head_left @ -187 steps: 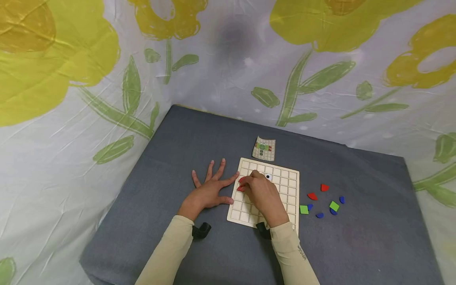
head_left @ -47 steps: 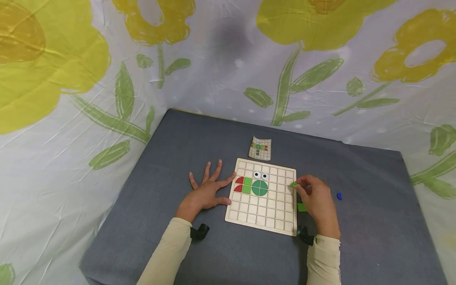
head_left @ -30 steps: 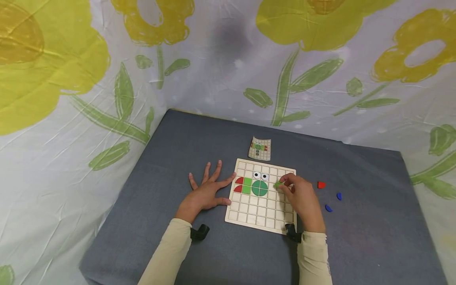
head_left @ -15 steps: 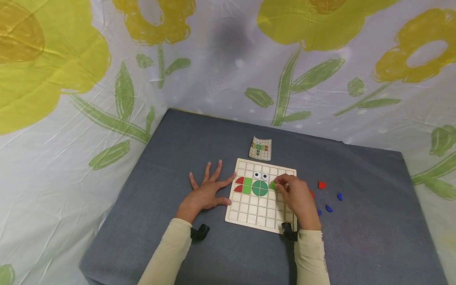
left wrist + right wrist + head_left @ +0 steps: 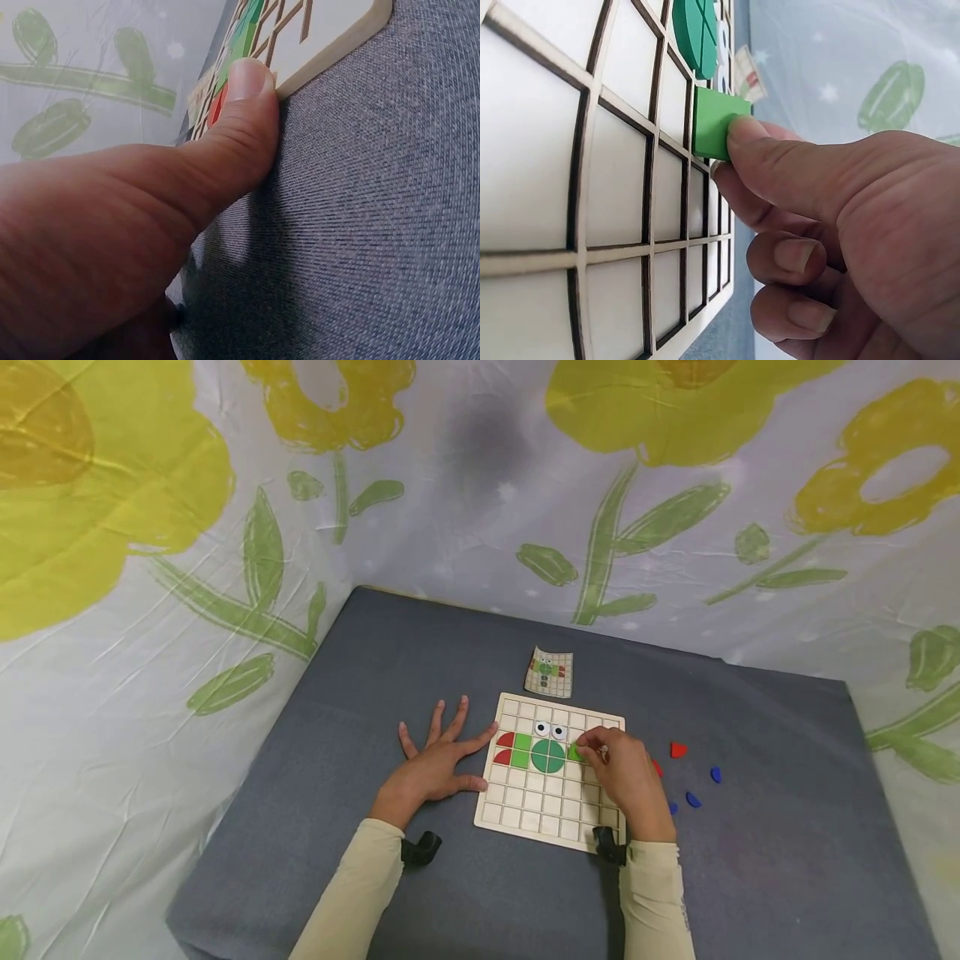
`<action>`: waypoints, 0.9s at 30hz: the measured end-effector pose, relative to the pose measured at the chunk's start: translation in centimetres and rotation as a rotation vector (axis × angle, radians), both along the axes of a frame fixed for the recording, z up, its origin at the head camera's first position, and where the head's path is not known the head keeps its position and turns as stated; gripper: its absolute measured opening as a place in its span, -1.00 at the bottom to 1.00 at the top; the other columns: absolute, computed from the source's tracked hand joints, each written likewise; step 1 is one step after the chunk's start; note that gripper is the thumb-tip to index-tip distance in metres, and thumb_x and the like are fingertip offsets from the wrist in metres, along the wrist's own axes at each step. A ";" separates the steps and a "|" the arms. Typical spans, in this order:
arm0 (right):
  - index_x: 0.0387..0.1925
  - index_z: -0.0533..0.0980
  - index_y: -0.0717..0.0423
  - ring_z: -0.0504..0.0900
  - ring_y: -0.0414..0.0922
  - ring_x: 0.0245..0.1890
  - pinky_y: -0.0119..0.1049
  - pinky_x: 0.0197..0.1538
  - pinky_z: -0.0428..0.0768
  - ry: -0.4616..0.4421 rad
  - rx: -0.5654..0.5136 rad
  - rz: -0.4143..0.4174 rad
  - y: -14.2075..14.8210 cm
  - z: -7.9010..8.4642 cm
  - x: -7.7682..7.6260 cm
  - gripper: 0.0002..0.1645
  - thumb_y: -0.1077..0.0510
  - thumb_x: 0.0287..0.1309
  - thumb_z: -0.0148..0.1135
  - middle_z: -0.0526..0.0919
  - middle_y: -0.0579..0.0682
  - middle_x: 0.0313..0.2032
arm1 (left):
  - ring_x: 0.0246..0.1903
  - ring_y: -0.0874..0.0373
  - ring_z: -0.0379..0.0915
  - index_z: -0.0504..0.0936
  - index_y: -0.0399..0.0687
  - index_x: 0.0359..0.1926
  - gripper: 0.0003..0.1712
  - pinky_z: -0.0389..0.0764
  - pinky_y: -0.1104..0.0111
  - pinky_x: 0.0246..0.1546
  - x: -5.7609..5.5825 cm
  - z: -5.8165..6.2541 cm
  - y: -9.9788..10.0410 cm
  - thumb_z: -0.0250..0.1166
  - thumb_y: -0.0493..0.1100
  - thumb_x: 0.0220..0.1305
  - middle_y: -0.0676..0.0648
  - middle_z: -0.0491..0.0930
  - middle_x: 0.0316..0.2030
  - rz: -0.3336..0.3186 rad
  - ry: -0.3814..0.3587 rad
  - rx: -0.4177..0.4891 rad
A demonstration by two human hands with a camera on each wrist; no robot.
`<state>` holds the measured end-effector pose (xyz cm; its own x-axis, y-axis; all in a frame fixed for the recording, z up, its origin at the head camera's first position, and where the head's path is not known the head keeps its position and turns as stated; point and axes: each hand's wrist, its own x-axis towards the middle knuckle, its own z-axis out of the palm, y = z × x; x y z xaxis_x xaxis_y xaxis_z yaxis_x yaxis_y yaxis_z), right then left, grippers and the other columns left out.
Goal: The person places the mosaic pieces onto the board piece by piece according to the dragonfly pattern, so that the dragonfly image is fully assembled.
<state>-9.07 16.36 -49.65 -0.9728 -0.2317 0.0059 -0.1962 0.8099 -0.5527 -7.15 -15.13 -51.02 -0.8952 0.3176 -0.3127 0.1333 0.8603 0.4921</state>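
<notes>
My right hand (image 5: 626,768) pinches a light green square tile (image 5: 712,120) between thumb and finger, over a cell of the wooden grid board (image 5: 525,818). This cell lies just right of a dark green circle (image 5: 547,756) made of quarter pieces. Spread flat, my left hand (image 5: 435,768) lies at the board's left side, its thumb and index finger touching the edge. Two eye tiles (image 5: 551,730) sit above the circle. To its left are light green tiles (image 5: 521,750) and red quarter pieces (image 5: 504,749). The right hand hides some cells.
A picture card (image 5: 549,672) with a gridded figure lies behind the board. Right of the board are loose pieces: a red one (image 5: 678,750), another red partly hidden by the hand, and several blue half-rounds (image 5: 693,799). Patterned fabric walls stand behind the grey table (image 5: 787,843).
The right hand carried the green tile leftward from the board's right edge to beside the circle, and barely moved lately. Earlier, it was at the red pieces. The left hand stays put.
</notes>
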 end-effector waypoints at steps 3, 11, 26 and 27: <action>-0.13 0.75 0.03 0.49 -0.12 -0.45 -0.23 -0.40 0.49 -0.010 0.009 0.004 0.0 0.0 0.0 -0.90 0.16 0.35 0.46 0.73 -0.05 -0.25 | 0.64 -0.23 -0.75 0.06 0.57 0.67 0.13 -0.64 -0.58 0.30 0.0 0.0 0.0 0.46 0.35 0.18 -0.01 -0.50 0.71 -0.004 -0.005 -0.008; -0.13 0.76 0.05 0.51 -0.11 -0.42 -0.22 -0.35 0.51 0.023 0.023 0.024 -0.1 -0.2 0.0 -0.88 0.17 0.32 0.48 0.68 -0.04 -0.27 | 0.64 -0.21 -0.76 0.03 0.58 0.67 0.14 -0.64 -0.58 0.30 -0.1 -0.3 0.0 0.44 0.36 0.19 0.02 -0.54 0.70 -0.009 -0.002 -0.020; -0.11 0.82 0.06 0.53 -0.15 -0.43 -0.26 -0.39 0.50 0.045 0.045 0.018 -0.1 -0.5 0.1 -0.84 0.19 0.28 0.51 0.65 -0.02 -0.25 | 0.64 -0.23 -0.74 0.07 0.57 0.67 0.13 -0.62 -0.59 0.30 -0.2 -0.2 0.0 0.46 0.35 0.18 0.00 -0.51 0.70 0.001 -0.004 -0.023; -0.11 0.82 0.05 0.52 -0.16 -0.44 -0.27 -0.40 0.49 0.046 0.045 0.015 -0.1 -0.5 0.1 -0.84 0.19 0.28 0.51 0.65 -0.03 -0.26 | 0.64 -0.24 -0.74 0.08 0.56 0.67 0.13 -0.62 -0.59 0.30 -0.1 -0.2 0.0 0.46 0.35 0.18 -0.01 -0.50 0.71 0.000 -0.003 -0.021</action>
<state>-8.95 16.26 -50.13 -0.9681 -0.2476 0.0394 -0.2331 0.8307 -0.5056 -7.30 -15.09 -51.19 -0.8944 0.3108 -0.3218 0.1318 0.8704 0.4743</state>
